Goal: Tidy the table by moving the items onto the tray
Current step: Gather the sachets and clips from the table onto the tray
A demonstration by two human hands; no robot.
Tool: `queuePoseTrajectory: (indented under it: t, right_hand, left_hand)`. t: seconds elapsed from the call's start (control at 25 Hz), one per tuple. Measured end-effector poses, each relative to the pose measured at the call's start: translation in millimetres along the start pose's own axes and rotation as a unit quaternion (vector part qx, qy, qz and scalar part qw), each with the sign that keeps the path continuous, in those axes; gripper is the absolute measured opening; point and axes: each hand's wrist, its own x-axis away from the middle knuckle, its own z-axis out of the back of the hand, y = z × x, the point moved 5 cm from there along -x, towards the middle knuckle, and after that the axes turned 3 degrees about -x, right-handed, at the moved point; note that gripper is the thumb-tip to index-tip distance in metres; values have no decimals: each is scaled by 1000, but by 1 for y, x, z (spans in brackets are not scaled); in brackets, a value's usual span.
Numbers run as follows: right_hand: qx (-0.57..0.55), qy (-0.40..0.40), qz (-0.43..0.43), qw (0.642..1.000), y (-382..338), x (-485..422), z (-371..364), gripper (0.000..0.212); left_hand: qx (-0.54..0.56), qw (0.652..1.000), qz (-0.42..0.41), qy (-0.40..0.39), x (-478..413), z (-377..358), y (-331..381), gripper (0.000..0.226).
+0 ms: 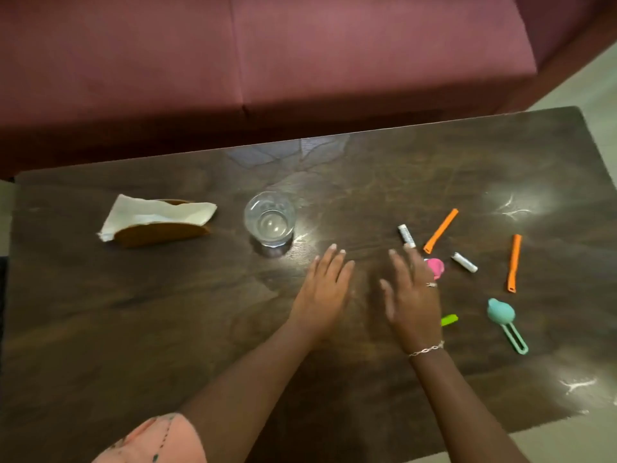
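Note:
My left hand [325, 289] and my right hand [412, 295] hover flat over the dark wooden table [167, 312], fingers apart, holding nothing. A clear drinking glass [269, 218] stands just beyond my left hand. To the right of my right hand lie small items: two orange sticks [440, 230] [514, 262], two white tubes [406, 235] [464, 262], a pink piece [435, 267] partly hidden by my fingers, a green piece [449, 319] and a teal clip [505, 324]. No tray is in view.
A wooden napkin holder with white napkins [157, 220] stands at the left of the table. A maroon sofa [267, 61] runs along the table's far edge. Pale floor shows at the right.

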Motion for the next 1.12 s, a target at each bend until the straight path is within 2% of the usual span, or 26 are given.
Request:
queuePoseTrajectory:
  t: [0.08,0.12,0.24,0.32,0.4,0.6,0.68,0.76,0.84,0.96,1.04,1.12]
  right_hand:
    - [4,63,-61,996,48,-13,25,36]
    - [17,71,-91,993,73,-17,31,35]
    - [53,0,-162,985,139,-18,22,35]
    - [51,-76,-174,981,161,-13,3,41]
    - [56,-113,-157,980,165,-10,-10,43]
    - [86,-90,-190,974,157,-11,-16,34]
    - [83,-101,-217,967,157,-12,-17,34]
    - [71,-82,-243,964,152,-13,-8,36]
    - [38,-7,-268,963,135,-15,16,35]
    - [-39,75,-234,969,67,-13,48,31]
    - [-76,68,-173,980,5,-8,49,25]
    - [-126,25,-116,985,-60,1,31,27]
  left_hand:
    - [-14,996,-88,16,-39,-6,20,26]
    - [-31,991,-126,14,-59,-9,29,27]
    - [-102,975,-194,-33,-110,-26,53,42]
    - [-124,966,-221,-40,-127,-40,63,44]
    - [-138,960,-238,-48,-134,-50,67,43]
    - [-123,963,-239,0,-130,-45,62,29]
    - [-71,981,-174,46,-123,-32,51,12]
    - [28,999,-46,10,-102,-29,31,11]
    - [133,989,68,-11,-62,-24,13,10]
    - [284,932,207,85,12,-4,-23,3]
    - [361,872,311,112,60,5,-51,6]
    - [425,809,387,119,102,17,-79,16]
